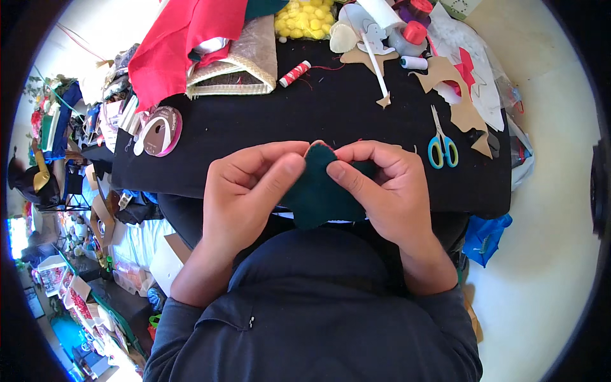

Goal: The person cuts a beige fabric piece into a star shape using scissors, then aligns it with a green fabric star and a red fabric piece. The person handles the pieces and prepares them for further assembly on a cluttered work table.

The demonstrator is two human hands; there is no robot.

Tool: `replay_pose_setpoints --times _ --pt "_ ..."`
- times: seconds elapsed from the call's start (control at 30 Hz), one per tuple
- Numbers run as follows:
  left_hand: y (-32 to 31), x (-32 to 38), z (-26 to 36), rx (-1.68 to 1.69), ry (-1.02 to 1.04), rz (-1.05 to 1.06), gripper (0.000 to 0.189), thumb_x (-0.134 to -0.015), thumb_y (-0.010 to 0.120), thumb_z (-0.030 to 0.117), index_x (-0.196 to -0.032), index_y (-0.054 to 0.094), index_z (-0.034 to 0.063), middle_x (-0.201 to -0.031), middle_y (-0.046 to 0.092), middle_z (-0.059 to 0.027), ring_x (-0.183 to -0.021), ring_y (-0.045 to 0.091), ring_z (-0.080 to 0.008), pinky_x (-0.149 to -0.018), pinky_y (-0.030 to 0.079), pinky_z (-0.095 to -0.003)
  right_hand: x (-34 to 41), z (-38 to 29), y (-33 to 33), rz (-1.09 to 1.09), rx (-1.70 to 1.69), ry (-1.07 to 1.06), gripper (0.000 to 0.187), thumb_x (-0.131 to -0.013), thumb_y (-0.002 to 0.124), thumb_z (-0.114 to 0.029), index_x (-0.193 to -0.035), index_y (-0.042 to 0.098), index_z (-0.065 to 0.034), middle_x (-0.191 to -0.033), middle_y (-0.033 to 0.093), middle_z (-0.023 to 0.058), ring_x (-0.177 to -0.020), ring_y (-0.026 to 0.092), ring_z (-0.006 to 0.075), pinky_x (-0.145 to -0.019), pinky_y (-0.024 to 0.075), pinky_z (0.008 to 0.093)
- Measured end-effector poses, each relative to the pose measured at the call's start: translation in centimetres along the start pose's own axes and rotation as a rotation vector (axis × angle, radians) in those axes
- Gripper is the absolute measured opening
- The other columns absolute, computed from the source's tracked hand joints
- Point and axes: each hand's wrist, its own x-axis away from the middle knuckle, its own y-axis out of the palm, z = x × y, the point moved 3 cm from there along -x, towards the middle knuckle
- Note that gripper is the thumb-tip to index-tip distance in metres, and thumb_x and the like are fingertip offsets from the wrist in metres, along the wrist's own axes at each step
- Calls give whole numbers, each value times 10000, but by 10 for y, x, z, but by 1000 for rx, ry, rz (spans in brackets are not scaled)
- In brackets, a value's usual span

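A dark green fabric piece (322, 191) with a pinkish-red edge at its rounded top is held over the near edge of the black-covered table. My left hand (253, 186) pinches its upper left edge between thumb and forefinger. On the opposite side, my right hand (386, 184) grips the upper right edge in the same way. Whether a needle is between the fingers cannot be seen. Scissors with blue and yellow handles (444, 148) lie to the right of my right hand. A spool of red thread (295, 74) rests farther back, its loose thread trailing to the right.
Red fabric (184, 47) and a ribbon spool (162, 131) are at the left. Tan fabric scraps (465, 112), a white thread spool (414, 62) and a white stick (375, 67) lie at the right and back. A bag of yellow pompoms (305, 19) sits at the far edge.
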Motion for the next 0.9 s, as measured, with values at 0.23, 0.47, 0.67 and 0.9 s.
replay_pose_setpoints --times 0.23,0.47,0.67,0.9 --pt "1 2 -2 -48 -11 6 251 -904 687 19 -1136 669 -75 -991 724 -108 -870 668 -93 -789 547 -224 0 0 1 -28 0 2 181 -884 734 -126 -999 702 9 -892 710 53 -788 642 64 -696 508 205" --pt "-4 2 -10 -124 -21 -6 237 -889 715 37 -1102 687 -63 -935 725 -76 -801 649 -64 -703 521 -197 -2 2 3 8 23 -29 207 -876 742 -126 -1031 711 7 -879 713 57 -787 638 71 -701 502 215" --pt "-10 -2 -20 -10 -70 -11 184 -915 642 16 -1084 662 -55 -994 716 -129 -882 672 -132 -814 531 -257 -2 5 -8 128 187 -186 177 -879 731 -106 -1022 716 -3 -871 712 53 -755 631 76 -688 494 217" --pt "-54 -11 -41 126 37 116 142 -946 590 26 -1068 625 -38 -996 700 -124 -879 655 -129 -827 521 -258 4 -13 -85 434 637 -250 181 -849 725 -70 -1022 713 -17 -857 690 57 -728 618 107 -628 475 244"
